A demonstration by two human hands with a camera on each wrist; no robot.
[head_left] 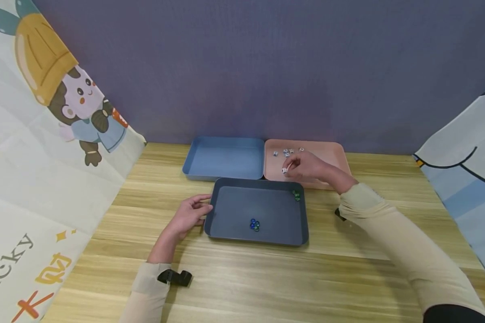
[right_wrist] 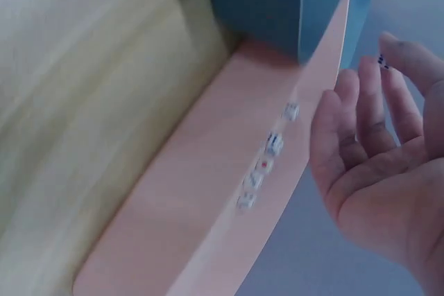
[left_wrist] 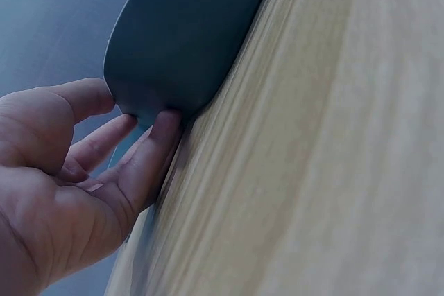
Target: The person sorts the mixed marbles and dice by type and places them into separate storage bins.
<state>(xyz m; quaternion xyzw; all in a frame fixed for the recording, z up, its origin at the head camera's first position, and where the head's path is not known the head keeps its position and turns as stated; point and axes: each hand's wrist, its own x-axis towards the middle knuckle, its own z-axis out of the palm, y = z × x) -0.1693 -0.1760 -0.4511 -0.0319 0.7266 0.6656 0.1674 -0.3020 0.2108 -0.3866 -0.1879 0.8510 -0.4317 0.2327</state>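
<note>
My right hand (head_left: 305, 165) pinches a white die (head_left: 284, 170) between thumb and fingertips, above the near part of the pink tray (head_left: 331, 157). Dark pips on that die (right_wrist: 383, 62) show in the right wrist view. Several more white dice (head_left: 286, 152) lie toward the back of the pink tray. At the left side of the dark grey tray (head_left: 234, 202), my left hand (head_left: 187, 215) touches the rim and outer wall with its fingertips. Small glossy balls lie in the dark tray: a blue and green cluster (head_left: 254, 225) near the front, green ones (head_left: 296, 195) at the back right corner.
A blue tray (head_left: 224, 157) stands left of the pink one, side by side with it. Behind both rises a dark purple-grey panel (head_left: 242, 72). All trays sit on a wood-grain table (head_left: 234, 282). Printed cloth (head_left: 32, 179) hangs at the left side.
</note>
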